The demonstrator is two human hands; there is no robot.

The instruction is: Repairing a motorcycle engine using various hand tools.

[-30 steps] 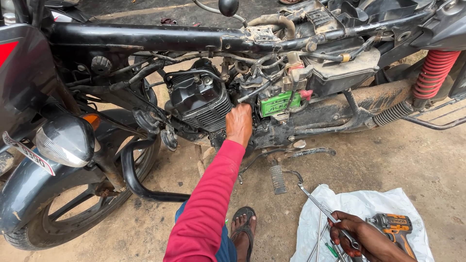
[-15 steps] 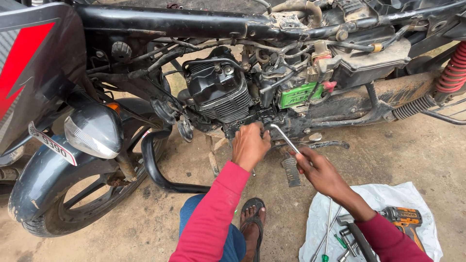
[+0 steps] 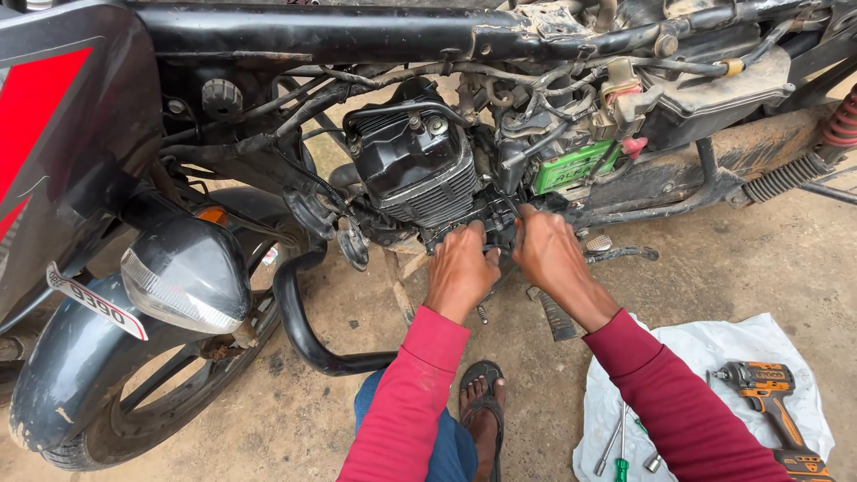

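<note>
A stripped motorcycle stands in front of me, its black engine exposed under the frame tube. My left hand reaches up with fingers curled against the engine's lower edge. My right hand is right beside it, fingers closed and pressed to the same spot below the green battery. The slim metal tool it carried a moment ago is hidden behind the hand. Both sleeves are red.
A white cloth on the ground at right holds an orange cordless driver and several hand tools. The front wheel, headlamp and black crash guard are at left. My sandalled foot is below. A footpeg sticks out at right.
My right hand picked a slim metal tool off the cloth, carried it up and now sits against the engine beside my left hand. My view has moved closer.
</note>
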